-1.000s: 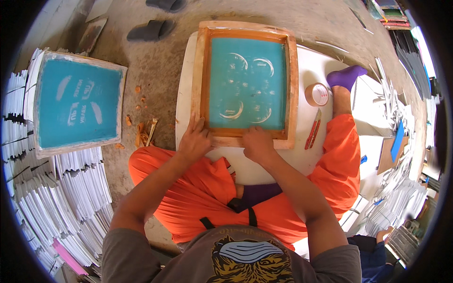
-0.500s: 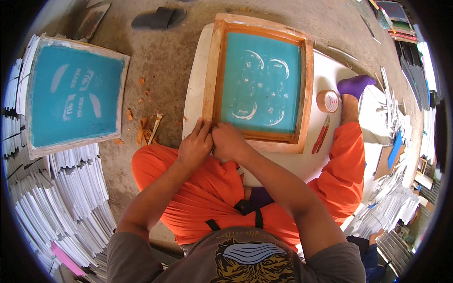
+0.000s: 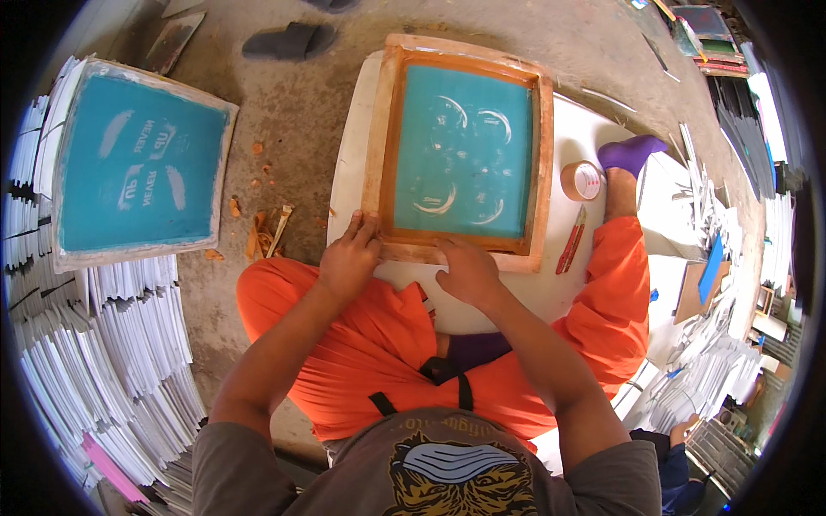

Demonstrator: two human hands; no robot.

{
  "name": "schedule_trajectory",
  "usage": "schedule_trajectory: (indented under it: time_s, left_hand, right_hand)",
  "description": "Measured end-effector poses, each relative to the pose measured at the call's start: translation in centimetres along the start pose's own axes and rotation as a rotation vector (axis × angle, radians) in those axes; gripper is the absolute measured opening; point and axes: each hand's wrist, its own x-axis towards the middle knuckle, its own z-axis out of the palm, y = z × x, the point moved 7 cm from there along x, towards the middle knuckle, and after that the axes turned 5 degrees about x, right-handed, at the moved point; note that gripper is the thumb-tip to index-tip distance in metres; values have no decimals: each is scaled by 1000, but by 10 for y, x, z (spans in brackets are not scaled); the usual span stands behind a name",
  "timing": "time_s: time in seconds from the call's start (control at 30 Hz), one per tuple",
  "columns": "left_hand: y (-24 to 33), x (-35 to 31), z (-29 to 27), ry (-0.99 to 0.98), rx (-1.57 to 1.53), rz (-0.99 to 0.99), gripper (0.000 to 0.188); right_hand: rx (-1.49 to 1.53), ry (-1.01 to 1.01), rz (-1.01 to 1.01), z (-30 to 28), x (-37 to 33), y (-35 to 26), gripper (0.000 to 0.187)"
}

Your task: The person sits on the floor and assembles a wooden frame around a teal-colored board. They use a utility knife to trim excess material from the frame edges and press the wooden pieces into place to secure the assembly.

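A wooden screen printing frame with turquoise mesh lies in front of me, pale curved marks on the mesh. At its near left corner is my left hand, fingers lying over the wood and closed on it; the thumb is hidden. My right hand touches the near rail with its index fingertip, thumb held apart, nothing in its grasp. Beside the frame's right rail are a roll of brown tape and a red cutter knife.
The frame rests on a white board. Another turquoise screen leans at left against stacked white sheets. A dark slipper and orange-brown scraps lie on the floor. More sheets are piled right.
My right hand has slid right along the near rail, away from my left hand, and its thumb has spread. My left hand stays at the corner. The whole view has shifted slightly.
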Motion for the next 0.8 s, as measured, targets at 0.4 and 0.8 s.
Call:
schedule_trajectory:
  time_s: [0.4,0.8]
  left_hand:
    - [25,18,-29,16,201,-17,58]
    - [127,83,31,-211,-354,61,63]
  right_hand:
    - [-298,161,-120,-23,-30,44,47]
    - [30,448,-261,-86,-43,59,30]
